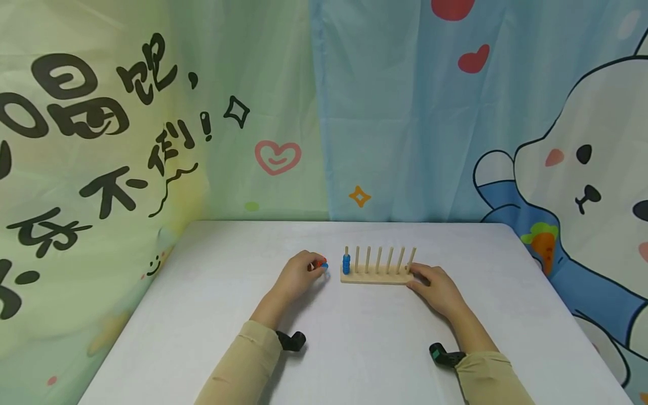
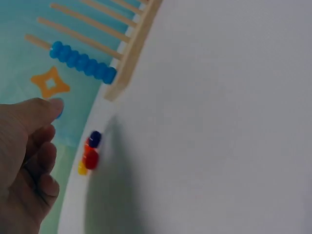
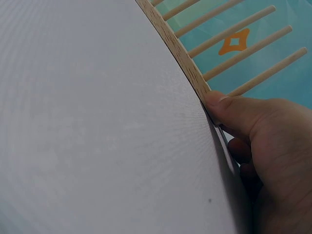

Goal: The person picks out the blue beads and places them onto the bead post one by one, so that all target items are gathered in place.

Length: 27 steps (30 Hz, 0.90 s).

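Observation:
A wooden peg rack (image 1: 374, 281) with a row of upright pegs stands on the table. Several blue beads (image 2: 83, 64) are stacked on its leftmost peg; the other pegs carry none. My left hand (image 1: 301, 273), left of the rack, pinches a blue bead (image 2: 59, 115) between thumb and fingertips, which mostly cover it. Beyond that hand lie loose beads: a dark blue bead (image 2: 95, 139), a red bead (image 2: 90, 159) and a yellow bead (image 2: 83, 168) among them. My right hand (image 3: 263, 131) grips the rack's right end, thumb against the front edge and other fingers partly hidden.
A white table (image 1: 202, 337) spreads around the rack and hands. Behind it hangs a printed curtain (image 1: 374, 112) with hearts, lettering and a cartoon animal. Each wrist wears a black camera mount, such as the left mount (image 1: 292, 341).

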### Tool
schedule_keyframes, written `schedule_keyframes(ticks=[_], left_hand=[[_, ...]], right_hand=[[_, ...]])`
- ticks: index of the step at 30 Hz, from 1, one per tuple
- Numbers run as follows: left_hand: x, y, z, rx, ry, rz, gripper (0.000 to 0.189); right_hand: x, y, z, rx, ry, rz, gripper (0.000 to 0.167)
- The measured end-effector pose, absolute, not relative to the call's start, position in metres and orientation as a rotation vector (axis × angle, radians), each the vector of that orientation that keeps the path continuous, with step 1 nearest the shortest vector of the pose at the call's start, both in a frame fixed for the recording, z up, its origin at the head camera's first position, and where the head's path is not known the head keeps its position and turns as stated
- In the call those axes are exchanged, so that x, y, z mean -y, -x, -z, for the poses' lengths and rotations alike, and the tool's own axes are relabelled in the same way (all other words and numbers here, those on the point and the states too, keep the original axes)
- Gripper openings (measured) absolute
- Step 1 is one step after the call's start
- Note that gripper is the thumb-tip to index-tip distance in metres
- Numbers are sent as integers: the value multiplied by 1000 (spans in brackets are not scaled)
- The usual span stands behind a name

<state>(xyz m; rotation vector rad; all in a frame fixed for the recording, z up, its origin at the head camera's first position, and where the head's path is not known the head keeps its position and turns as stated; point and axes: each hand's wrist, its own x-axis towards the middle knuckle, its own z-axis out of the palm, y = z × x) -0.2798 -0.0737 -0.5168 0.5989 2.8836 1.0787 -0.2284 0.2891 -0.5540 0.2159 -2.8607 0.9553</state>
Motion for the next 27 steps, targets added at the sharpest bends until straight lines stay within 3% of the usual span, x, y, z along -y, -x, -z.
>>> schedule_keyframes(ticks=[16, 27], left_hand=[[43, 284, 470, -2812, -685, -1188, 25], [32, 287, 464, -2829, -753, -1133, 28]], right_hand=[[-287, 226, 550, 2899, -176, -956, 52], [-288, 227, 551, 2903, -170, -947, 53]])
